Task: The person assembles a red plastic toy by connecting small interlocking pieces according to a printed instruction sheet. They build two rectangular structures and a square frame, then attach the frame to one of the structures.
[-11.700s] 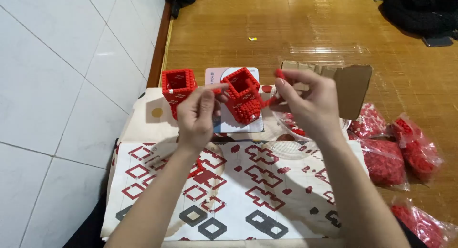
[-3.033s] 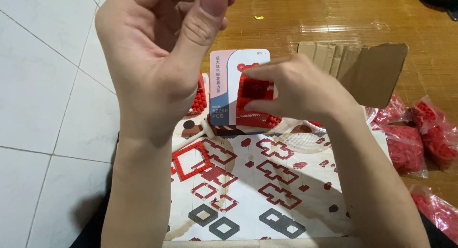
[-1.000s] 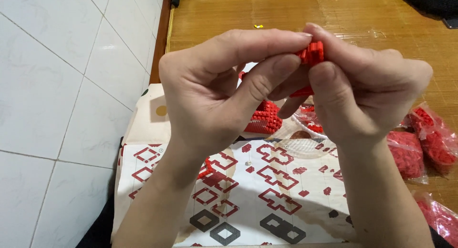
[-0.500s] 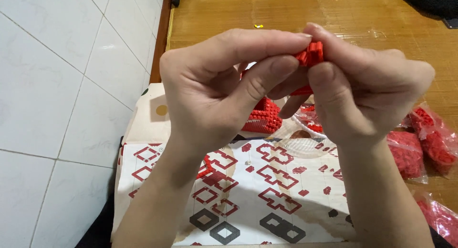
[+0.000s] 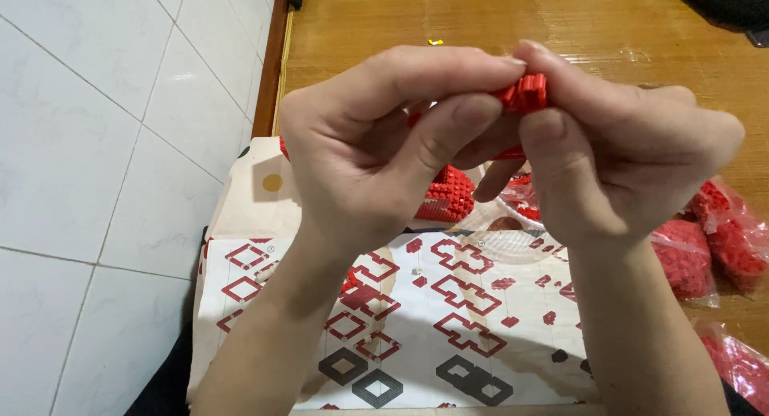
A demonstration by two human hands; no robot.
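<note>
A: What sits at the centre of things?

B: A small red brick piece [image 5: 526,92], studded, in the upper middle of the frame. It is pinched between the fingertips of both hands, raised above everything else.

A: How is each grip set?

B: The left hand [image 5: 376,156] has a narrow grip, forefinger stretched over the top of the piece and thumb pressing from below. The right hand [image 5: 617,164] is closed on the same piece too, thumb at its near face, forefinger along the top. The two forefingers touch above it.

A: And underneath the hands?

B: A larger red brick build [image 5: 448,201] shows in the gap between the wrists, mid frame, mostly hidden. Just right of it, a clear plastic tray [image 5: 513,238] edge peeks out, with red bits in it.

A: What carries all that?

B: A printed sheet [image 5: 448,336] with red and black angular patterns, across the lower middle of the frame. It lies on a pale box [image 5: 260,193] with a yellow dot, at centre left.

A: Further out?

B: Clear bags of red bricks [image 5: 705,248] at the right edge, on a wooden floor [image 5: 400,24] that fills the upper frame. White tiles [image 5: 104,144] cover the left side.
</note>
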